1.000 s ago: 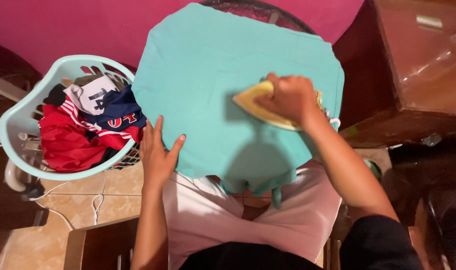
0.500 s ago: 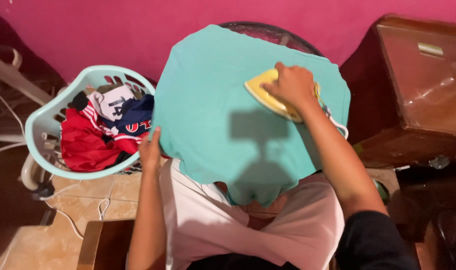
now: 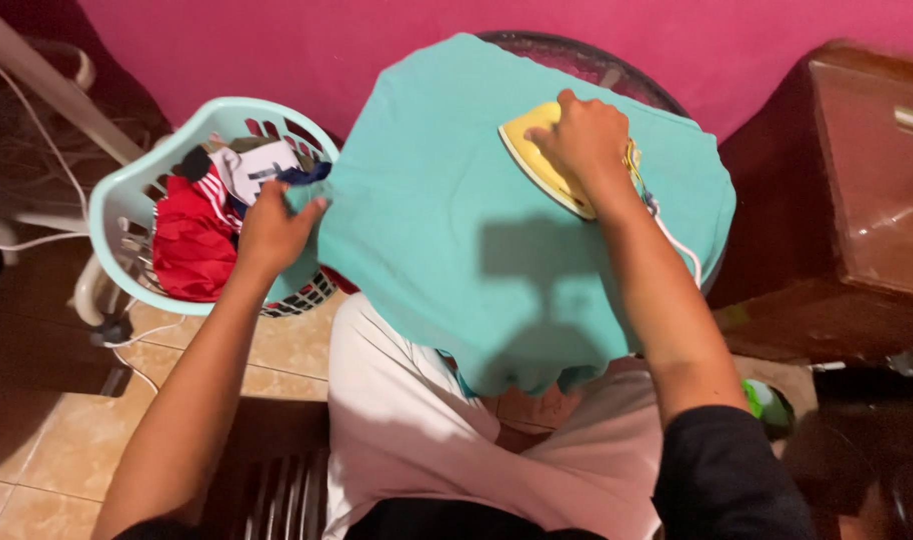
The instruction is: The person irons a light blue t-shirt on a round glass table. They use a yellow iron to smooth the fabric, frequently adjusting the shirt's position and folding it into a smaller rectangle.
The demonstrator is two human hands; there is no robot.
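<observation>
The soft, light teal cloth (image 3: 447, 220) is pinched at its left edge by the left hand (image 3: 272, 230), while the right hand (image 3: 587, 140) grips the yellow iron (image 3: 537, 165), likely heavier, near its far right corner.

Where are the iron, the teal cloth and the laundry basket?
iron (image 3: 539, 160), head view, on its yellow side
teal cloth (image 3: 447, 210), head view, on its flat middle
laundry basket (image 3: 127, 185), head view, on its pale rim

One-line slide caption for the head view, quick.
Right hand presses a yellow iron on a turquoise shirt; left hand grips its edge beside a laundry basket.
</observation>
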